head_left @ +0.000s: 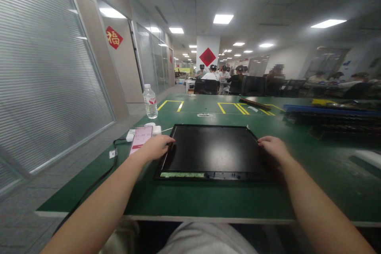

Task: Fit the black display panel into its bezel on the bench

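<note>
A black flat display panel point(214, 151) with a dark frame lies on the green table in front of me. Along its near edge runs a green strip point(182, 175), on the left half. My left hand point(159, 145) grips the panel's left edge, thumb and fingers closed on the frame. On the opposite side, my right hand point(274, 147) holds the right edge in the same way, with its lower fingers hidden. Just beyond my left wrist is a phone point(142, 137) with a lit pink screen, beside a white plug or adapter point(156, 130).
A water bottle point(150, 102) stands at the table's far left. Yellow tape marks point(233, 103) and a dark strip point(255, 103) lie farther back. Long blue and black parts point(330, 115) are piled at right. A black cable point(111, 162) crosses the left edge. People sit at tables beyond.
</note>
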A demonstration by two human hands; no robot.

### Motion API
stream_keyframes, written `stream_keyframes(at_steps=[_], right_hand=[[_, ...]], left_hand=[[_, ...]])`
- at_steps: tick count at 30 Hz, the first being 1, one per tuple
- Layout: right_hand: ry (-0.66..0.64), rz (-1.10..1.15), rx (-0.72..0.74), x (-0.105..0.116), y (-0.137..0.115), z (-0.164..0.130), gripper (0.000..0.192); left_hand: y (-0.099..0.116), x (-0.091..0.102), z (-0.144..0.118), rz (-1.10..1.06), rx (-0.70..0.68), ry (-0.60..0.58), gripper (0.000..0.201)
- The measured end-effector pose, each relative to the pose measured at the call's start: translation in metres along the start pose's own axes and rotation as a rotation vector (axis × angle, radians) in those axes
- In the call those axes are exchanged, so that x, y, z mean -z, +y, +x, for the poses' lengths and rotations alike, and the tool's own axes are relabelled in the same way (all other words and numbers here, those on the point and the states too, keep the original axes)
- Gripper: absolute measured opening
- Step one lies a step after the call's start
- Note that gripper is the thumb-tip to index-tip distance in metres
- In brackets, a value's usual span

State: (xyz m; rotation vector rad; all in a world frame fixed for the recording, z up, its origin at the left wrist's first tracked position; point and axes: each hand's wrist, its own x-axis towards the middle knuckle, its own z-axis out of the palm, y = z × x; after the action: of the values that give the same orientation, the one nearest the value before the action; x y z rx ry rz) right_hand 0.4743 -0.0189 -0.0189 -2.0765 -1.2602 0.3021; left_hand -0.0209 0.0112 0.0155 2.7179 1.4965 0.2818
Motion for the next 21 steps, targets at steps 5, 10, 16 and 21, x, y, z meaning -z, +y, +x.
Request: stream_keyframes(at_steps=[5, 10, 16, 21], right_hand=[[0.004, -0.037, 0.005, 0.001, -0.002, -0.002, 0.021], [0.021, -0.064, 0.013, 0.001, -0.006, -0.005, 0.018], [0.039, -0.058, 0.036, 0.001, -0.005, -0.004, 0.017], [0.011, -0.075, 0.033, 0.001, -0.005, -0.003, 0.019]], left_hand=[[0.001, -0.003, 0.000, -0.041, -0.030, -0.013, 0.045], [0.004, -0.003, 0.001, -0.099, -0.026, -0.029, 0.053], [0.001, -0.010, 0.002, -0.110, -0.020, 0.049, 0.058], [0.002, -0.012, 0.002, -0.164, 0.039, 0.063, 0.052]])
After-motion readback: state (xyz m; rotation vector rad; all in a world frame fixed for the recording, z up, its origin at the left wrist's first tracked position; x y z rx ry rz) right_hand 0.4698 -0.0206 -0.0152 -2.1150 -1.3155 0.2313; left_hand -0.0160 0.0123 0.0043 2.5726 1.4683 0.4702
